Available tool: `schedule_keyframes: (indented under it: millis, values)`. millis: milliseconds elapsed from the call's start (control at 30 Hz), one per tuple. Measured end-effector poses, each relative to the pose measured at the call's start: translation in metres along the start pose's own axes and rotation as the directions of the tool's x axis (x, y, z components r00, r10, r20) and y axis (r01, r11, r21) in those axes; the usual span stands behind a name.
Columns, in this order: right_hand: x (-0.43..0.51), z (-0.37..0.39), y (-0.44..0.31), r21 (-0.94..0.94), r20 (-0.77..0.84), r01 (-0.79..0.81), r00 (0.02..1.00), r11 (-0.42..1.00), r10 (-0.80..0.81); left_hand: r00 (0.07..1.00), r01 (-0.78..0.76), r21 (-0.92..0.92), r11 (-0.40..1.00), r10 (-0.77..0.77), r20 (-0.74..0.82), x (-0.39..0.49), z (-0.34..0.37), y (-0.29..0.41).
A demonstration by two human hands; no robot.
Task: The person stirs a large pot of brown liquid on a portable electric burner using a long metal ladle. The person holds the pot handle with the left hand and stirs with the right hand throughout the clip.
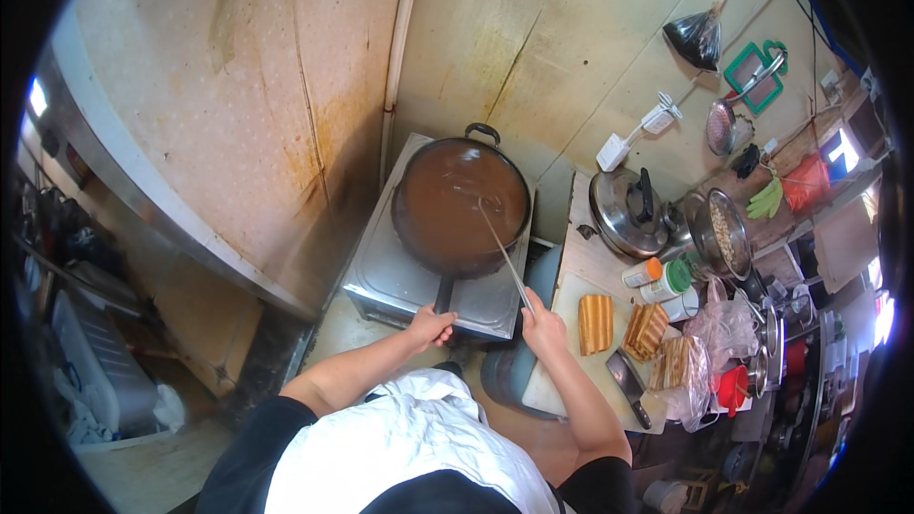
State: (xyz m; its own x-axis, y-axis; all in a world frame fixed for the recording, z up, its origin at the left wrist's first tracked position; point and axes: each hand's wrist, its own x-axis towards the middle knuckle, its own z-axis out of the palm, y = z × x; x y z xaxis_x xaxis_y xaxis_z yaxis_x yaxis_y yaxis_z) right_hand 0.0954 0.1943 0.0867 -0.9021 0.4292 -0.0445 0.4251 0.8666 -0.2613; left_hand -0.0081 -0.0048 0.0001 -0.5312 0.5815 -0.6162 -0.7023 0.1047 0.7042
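Note:
A large dark wok full of smooth brown liquid sits on a stainless-steel stove. Its straight black handle points toward me, and my left hand is closed around the near end. In my right hand is a slim long-handled metal utensil, probably a ladle. The far end dips into the liquid right of the middle, so its head is hidden. Faint ripples and bright reflections show on the surface around it. A black loop handle stands at the wok's far rim.
On the right, a cutting board bears a cleaver and ridged golden-brown food blocks. Behind them stand capped jars and a metal lid. A gas cylinder is below the board. Walls enclose the stove's far and left sides.

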Motion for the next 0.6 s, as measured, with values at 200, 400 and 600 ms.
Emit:
schedule_keyframes:
  millis: [200, 400, 600]
  values:
    - [0.033, 0.018, -0.003, -0.110, -0.036, -0.005, 0.999, 0.994, 0.001, 1.000, -0.001, -0.007, 1.000, 0.001, -0.001, 0.000, 0.000, 0.000]
    - [0.056, 0.012, -0.001, -0.164, -0.055, -0.029, 0.998, 0.986, 0.021, 1.000, -0.007, -0.002, 1.000, 0.007, -0.008, 0.000, 0.000, -0.001]
    - [0.051, -0.010, 0.009, -0.139, -0.012, -0.060, 0.998, 0.988, 0.059, 1.000, 0.000, -0.013, 1.000, 0.000, 0.003, -0.001, 0.000, 0.000]
